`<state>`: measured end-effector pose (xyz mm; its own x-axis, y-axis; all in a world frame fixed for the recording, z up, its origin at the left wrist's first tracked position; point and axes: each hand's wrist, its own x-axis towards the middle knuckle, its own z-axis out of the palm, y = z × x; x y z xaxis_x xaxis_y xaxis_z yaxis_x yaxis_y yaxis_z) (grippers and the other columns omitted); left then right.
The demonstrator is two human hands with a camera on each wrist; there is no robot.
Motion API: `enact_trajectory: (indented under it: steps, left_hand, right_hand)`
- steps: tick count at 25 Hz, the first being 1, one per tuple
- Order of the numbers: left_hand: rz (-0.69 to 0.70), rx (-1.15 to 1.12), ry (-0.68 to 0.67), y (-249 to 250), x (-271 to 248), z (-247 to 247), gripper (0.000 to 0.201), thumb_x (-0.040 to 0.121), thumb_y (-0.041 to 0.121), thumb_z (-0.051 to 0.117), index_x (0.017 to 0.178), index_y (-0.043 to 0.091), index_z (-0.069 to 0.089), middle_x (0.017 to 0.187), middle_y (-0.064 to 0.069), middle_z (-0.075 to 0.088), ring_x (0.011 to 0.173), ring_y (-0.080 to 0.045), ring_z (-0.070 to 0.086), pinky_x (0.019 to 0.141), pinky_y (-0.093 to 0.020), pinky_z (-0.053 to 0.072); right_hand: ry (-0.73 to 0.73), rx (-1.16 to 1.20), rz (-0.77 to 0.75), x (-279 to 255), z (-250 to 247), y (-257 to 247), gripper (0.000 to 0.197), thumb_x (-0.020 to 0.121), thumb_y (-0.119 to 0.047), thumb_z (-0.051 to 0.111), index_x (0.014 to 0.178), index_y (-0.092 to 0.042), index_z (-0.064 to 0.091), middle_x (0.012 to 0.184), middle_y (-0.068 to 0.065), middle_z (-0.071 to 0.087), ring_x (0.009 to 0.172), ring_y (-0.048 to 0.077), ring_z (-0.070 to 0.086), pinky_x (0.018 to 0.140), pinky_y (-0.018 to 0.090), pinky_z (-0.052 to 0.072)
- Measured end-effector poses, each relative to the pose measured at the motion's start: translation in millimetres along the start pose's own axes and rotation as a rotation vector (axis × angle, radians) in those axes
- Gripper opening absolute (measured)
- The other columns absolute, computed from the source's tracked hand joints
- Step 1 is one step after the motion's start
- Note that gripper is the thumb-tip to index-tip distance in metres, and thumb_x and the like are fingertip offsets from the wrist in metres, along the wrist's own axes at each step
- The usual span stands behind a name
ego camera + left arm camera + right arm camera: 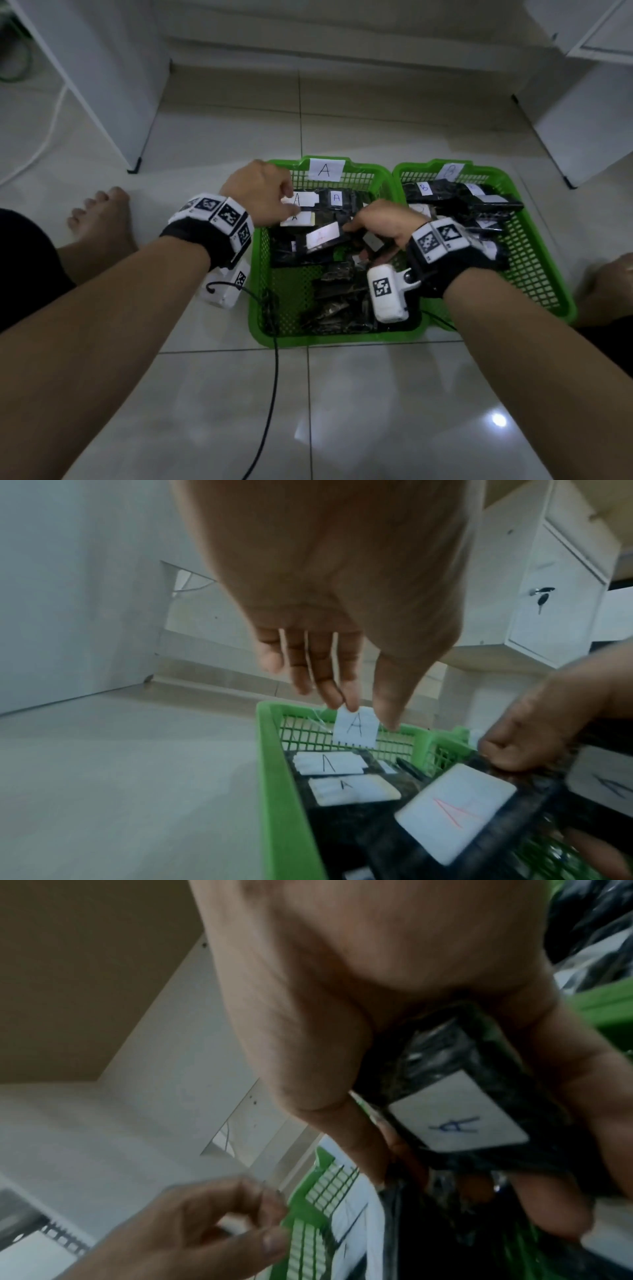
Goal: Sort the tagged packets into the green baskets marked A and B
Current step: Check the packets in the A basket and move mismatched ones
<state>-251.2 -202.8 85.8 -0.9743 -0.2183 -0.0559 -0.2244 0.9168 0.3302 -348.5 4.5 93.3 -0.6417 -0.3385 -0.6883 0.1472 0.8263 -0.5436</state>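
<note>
A person sits on a tiled floor (376, 394) with two green baskets side by side in front of them. Basket A (260, 274) is on the left and basket B (544, 274) on the right, and both hold dark packets with white lettered tags.

The right hand (383, 219) has its grip closed around dark packets, its fingers curled about them over the middle of basket A. One held packet (459, 1115) carries a tag marked A in blue. Another, with a red A on its tag (322, 236), juts from that grip toward the left hand, with its long axis slanted across the basket.

The left hand (260, 192) hovers over the far left corner of basket A with its fingers loose and slightly spread, holding nothing. It is just beside the jutting packet's free end, above packets already lying there (301, 200).

The held packets are already over the right basket, so the next move looks like a short lowering or a hand-over to the left.
</note>
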Motion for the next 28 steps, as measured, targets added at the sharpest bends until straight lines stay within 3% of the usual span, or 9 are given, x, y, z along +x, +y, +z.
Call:
enact_trajectory:
  steps: [3, 6, 10, 14, 16, 19, 23, 26, 28]
  left_hand:
    - [0.239, 0.079, -0.152, 9, -4, 20, 0.039, 0.069, 0.05, 0.081, 0.097, 0.028, 0.064, 0.098, 0.009, 0.058, 0.101, -0.017, 0.053, 0.088, -0.036, 0.047]
    - [0.232, 0.224, -0.311, 26, -6, 35, 0.047, 0.069, 0.047, 0.082, 0.104, 0.024, 0.06, 0.099, 0.003, 0.063, 0.095, -0.02, 0.059, 0.08, -0.033, 0.049]
    - [0.183, 0.504, -0.348, 36, -6, 41, 0.032, 0.081, 0.031, 0.074, 0.108, 0.016, 0.062, 0.092, -0.003, 0.059, 0.094, -0.026, 0.066, 0.067, -0.033, 0.045]
    - [0.204, 0.587, -0.441, 37, -3, 44, 0.043, 0.078, 0.038, 0.078, 0.111, 0.016, 0.061, 0.106, -0.004, 0.063, 0.098, -0.025, 0.066, 0.067, -0.033, 0.046]
    - [0.219, 0.602, -0.458, 39, -3, 44, 0.041, 0.079, 0.033, 0.077, 0.113, 0.016, 0.061, 0.108, -0.005, 0.063, 0.098, -0.025, 0.066, 0.066, -0.032, 0.044]
    - [0.235, 0.556, -0.469, 41, -4, 43, 0.032, 0.08, 0.028, 0.077, 0.102, 0.017, 0.057, 0.1, -0.005, 0.059, 0.097, -0.025, 0.063, 0.068, -0.031, 0.043]
    - [0.099, 0.036, -0.225, 38, 6, 36, 0.012, 0.082, 0.024, 0.066, 0.081, 0.012, 0.064, 0.082, 0.001, 0.066, 0.081, -0.02, 0.067, 0.067, -0.03, 0.055]
    - [-0.073, -0.625, -0.152, 56, 12, 26, 0.009, 0.086, 0.02, 0.071, 0.092, 0.013, 0.071, 0.083, -0.002, 0.073, 0.074, -0.02, 0.072, 0.063, -0.03, 0.061]
    - [-0.105, -0.777, -0.18, 61, 14, 24, 0.02, 0.083, 0.019, 0.078, 0.098, 0.011, 0.069, 0.085, -0.005, 0.072, 0.072, -0.019, 0.073, 0.062, -0.036, 0.063]
  right_hand:
    - [0.039, -0.116, -0.031, 4, 24, -9, 0.019, 0.091, -0.022, 0.068, 0.097, -0.005, 0.066, 0.091, 0.015, 0.072, 0.067, 0.032, 0.072, 0.061, 0.053, 0.061]
    - [0.014, -0.179, -0.072, 5, 35, -11, 0.021, 0.086, -0.023, 0.073, 0.096, -0.005, 0.07, 0.083, 0.011, 0.072, 0.062, 0.029, 0.071, 0.051, 0.042, 0.062]
    - [0.077, -0.072, -0.063, 1, 8, -12, 0.027, 0.074, -0.02, 0.067, 0.094, -0.002, 0.071, 0.085, 0.016, 0.077, 0.07, 0.031, 0.076, 0.065, 0.053, 0.063]
    - [0.057, 0.272, -0.022, -8, -31, 1, 0.011, 0.076, -0.008, 0.051, 0.084, -0.008, 0.059, 0.075, 0.009, 0.067, 0.07, 0.027, 0.067, 0.072, 0.051, 0.062]
    - [0.013, 0.416, -0.032, -8, -36, 8, 0.009, 0.077, -0.002, 0.05, 0.08, -0.01, 0.052, 0.088, 0.009, 0.054, 0.079, 0.029, 0.063, 0.074, 0.054, 0.061]
    - [0.039, 0.4, -0.092, 1, -35, 21, 0.013, 0.083, 0.002, 0.068, 0.094, 0.0, 0.062, 0.109, 0.013, 0.063, 0.095, 0.034, 0.07, 0.072, 0.048, 0.063]
    - [0.077, 0.306, -0.188, 4, -31, 30, 0.028, 0.083, -0.005, 0.079, 0.108, 0.002, 0.068, 0.095, 0.012, 0.078, 0.089, 0.027, 0.077, 0.067, 0.035, 0.063]
    - [0.019, 0.468, -0.189, 5, -30, 31, 0.018, 0.088, 0.008, 0.065, 0.106, 0.007, 0.067, 0.112, 0.022, 0.072, 0.101, 0.033, 0.073, 0.077, 0.039, 0.063]
    - [-0.014, 0.543, -0.216, 2, -27, 31, 0.022, 0.086, 0.009, 0.068, 0.107, 0.002, 0.067, 0.112, 0.022, 0.072, 0.1, 0.034, 0.074, 0.078, 0.042, 0.063]
